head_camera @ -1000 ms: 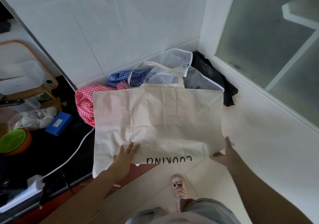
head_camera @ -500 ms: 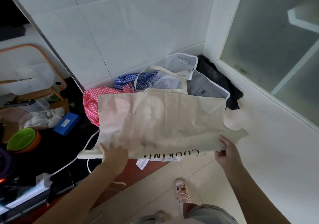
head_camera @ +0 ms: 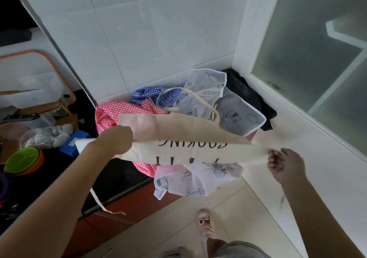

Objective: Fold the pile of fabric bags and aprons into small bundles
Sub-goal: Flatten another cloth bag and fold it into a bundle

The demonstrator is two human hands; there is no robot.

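A cream canvas tote bag (head_camera: 178,132) with black lettering lies over the fabric pile, its near edge lifted and turned up so the print faces me. My left hand (head_camera: 117,140) grips that lifted edge at its left end. My right hand (head_camera: 284,164) pinches the same edge at its right end. Under the bag sit a red checked apron (head_camera: 111,114), a blue checked apron (head_camera: 147,95), a white printed apron (head_camera: 208,87) and a black cloth (head_camera: 248,93). Another white printed cloth (head_camera: 198,178) hangs over the counter's front edge.
The pile sits in a corner of a white counter (head_camera: 297,138) by a tiled wall (head_camera: 158,29) and a frosted window (head_camera: 317,49). To the left are a green bowl (head_camera: 21,160), a blue box (head_camera: 72,144), a cutting board (head_camera: 29,75) and a knife. My foot (head_camera: 204,226) stands on tiled floor below.
Both hands went from lying flat on the bag's near edge to gripping it. They have lifted it and carried it up toward the far side, which exposed the lettering and the white cloth beneath.
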